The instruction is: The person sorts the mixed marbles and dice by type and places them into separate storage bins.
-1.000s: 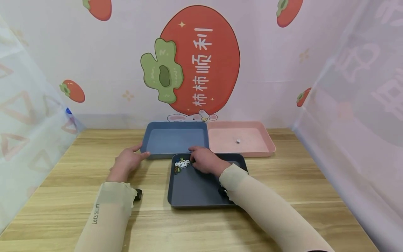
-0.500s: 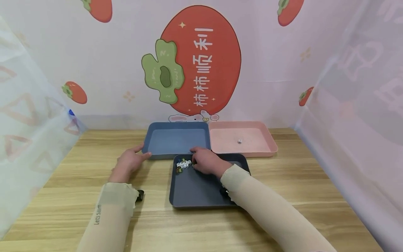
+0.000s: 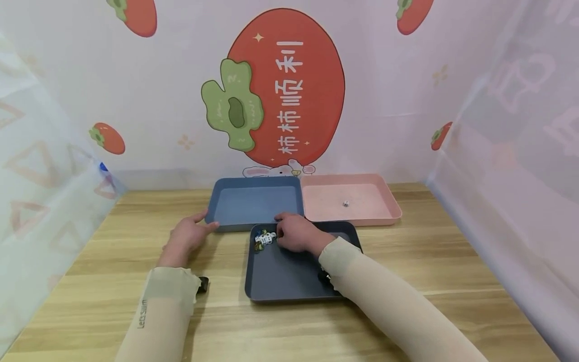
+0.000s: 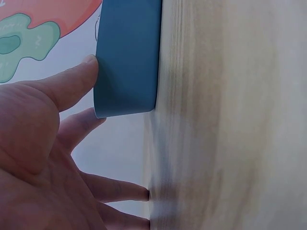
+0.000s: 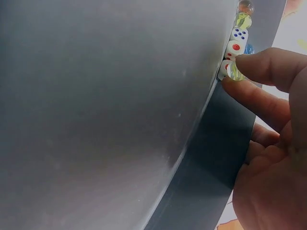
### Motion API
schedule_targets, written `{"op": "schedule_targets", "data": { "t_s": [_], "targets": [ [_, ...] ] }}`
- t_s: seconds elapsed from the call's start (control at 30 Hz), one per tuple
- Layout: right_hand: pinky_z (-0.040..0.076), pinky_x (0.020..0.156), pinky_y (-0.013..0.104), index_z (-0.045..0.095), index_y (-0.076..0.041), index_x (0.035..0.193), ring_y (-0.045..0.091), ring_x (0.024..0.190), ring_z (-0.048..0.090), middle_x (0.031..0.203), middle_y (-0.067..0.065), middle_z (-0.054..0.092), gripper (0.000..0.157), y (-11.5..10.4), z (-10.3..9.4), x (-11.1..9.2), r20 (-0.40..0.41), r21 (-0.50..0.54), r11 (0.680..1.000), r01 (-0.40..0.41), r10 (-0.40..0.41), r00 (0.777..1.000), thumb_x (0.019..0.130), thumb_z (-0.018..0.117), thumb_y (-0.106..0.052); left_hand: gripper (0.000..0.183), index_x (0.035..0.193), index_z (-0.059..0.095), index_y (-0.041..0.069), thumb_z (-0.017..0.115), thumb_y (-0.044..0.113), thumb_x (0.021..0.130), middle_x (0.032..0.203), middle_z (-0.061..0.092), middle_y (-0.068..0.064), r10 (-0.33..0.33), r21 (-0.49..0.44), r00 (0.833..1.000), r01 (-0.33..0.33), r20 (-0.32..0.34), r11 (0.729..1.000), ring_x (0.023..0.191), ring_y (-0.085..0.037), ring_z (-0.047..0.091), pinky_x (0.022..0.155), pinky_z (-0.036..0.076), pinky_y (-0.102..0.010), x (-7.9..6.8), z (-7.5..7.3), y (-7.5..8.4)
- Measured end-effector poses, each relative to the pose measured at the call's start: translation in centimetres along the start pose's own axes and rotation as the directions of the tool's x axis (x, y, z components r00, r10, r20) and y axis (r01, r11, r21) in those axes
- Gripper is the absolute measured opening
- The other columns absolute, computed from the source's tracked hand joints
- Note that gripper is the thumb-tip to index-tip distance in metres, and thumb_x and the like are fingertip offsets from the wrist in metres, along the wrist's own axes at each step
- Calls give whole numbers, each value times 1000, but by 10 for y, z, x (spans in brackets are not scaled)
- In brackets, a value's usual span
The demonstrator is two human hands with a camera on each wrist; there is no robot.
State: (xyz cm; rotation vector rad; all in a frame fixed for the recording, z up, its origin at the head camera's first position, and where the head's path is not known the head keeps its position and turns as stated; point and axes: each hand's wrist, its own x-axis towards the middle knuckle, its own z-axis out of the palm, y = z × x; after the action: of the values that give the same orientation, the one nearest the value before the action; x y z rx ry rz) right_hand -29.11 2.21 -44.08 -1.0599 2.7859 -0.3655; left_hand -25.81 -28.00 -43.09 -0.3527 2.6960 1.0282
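Note:
In the head view my left hand (image 3: 187,237) is at the left end of the blue tray (image 3: 220,201). The left wrist view shows its thumb and index finger straight against the tray's rim (image 4: 127,62), with two other fingertips on the table. My right hand (image 3: 298,233) reaches into the dark grey tray (image 3: 285,276) at its far wall. Seen from the right wrist, thumb and index finger pinch a clear yellowish glass marble (image 5: 234,72) beside white dice (image 5: 235,48). More dice and coloured marbles (image 3: 259,247) cluster in that tray's far left corner.
A pink tray (image 3: 384,201) adjoins the blue one on the right, with one die (image 3: 346,203) in it. The dark tray stands in front of both on the wooden table (image 3: 217,322). Patterned sheets (image 3: 389,100) enclose the back and sides.
The head view has shifted slightly. Both hands keep nearly the same places, the left at the blue tray's end and the right in the dark tray.

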Motion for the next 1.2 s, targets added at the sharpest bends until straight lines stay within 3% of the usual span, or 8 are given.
{"op": "schedule_targets", "data": {
  "t_s": [0.27, 0.5, 0.77, 0.87, 0.93, 1.1, 1.2],
  "targets": [
    [52, 86, 35, 75, -18, 82, 22, 111, 61, 146, 9, 51, 15, 3, -2, 1, 1, 90, 996, -10, 10, 1000, 93, 66, -17, 83, 160, 23, 29, 58, 63, 93, 162, 15, -22, 5, -1, 1000, -5, -4, 1000, 139, -61, 0, 89, 0, -89, 1, 0, -1],
    [50, 95, 38, 77, -15, 88, 24, 128, 52, 146, 9, 51, 14, 1, -10, 1, 29, 213, 975, -58, 53, 998, 94, 65, -16, 81, 160, 25, 29, 58, 62, 93, 162, 16, -21, 2, 12, 1000, -2, -10, 1000, 141, -58, 4, 90, 1, -89, 2, 0, -1],
    [48, 99, 39, 77, -18, 86, 26, 133, 48, 145, 8, 53, 15, 3, -15, 1, 5, 291, 953, -86, 88, 996, 94, 65, -18, 80, 160, 26, 27, 58, 60, 94, 161, 17, -22, 12, 14, 1000, -12, -15, 1000, 139, -61, 3, 89, 1, -89, 2, 0, 0],
    [47, 100, 40, 77, -18, 87, 25, 133, 47, 142, 6, 56, 15, 6, -24, -1, -45, 388, 915, -114, 142, 989, 95, 65, -20, 80, 160, 25, 28, 58, 60, 94, 162, 17, -22, 15, 3, 1000, -15, -10, 1000, 138, -63, -1, 88, -1, -89, 1, 1, 1],
    [47, 100, 41, 78, -14, 91, 25, 133, 47, 140, 5, 57, 15, 10, -31, 0, -88, 469, 873, -134, 197, 976, 96, 65, -21, 80, 160, 25, 29, 58, 60, 94, 162, 17, -21, 15, -6, 1000, -15, -5, 1000, 137, -65, -2, 88, -2, -89, 1, 1, 1],
    [50, 96, 43, 77, -7, 105, 24, 129, 48, 135, 4, 60, 22, 20, -48, 0, -166, 630, 751, -197, 377, 911, 97, 65, -23, 80, 160, 25, 30, 59, 61, 93, 162, 17, -21, 4, -22, 1000, -4, -6, 1000, 136, -65, -5, 89, -3, -89, -3, 0, 2],
    [52, 91, 43, 76, -7, 107, 25, 119, 52, 124, 5, 62, 21, 25, -54, -1, -181, 661, 714, -231, 450, 874, 97, 65, -22, 81, 159, 26, 31, 59, 61, 93, 162, 17, -21, -1, -19, 1000, 1, -10, 1000, 136, -66, -5, 89, -3, -88, -6, 0, 1]
  ]
}}
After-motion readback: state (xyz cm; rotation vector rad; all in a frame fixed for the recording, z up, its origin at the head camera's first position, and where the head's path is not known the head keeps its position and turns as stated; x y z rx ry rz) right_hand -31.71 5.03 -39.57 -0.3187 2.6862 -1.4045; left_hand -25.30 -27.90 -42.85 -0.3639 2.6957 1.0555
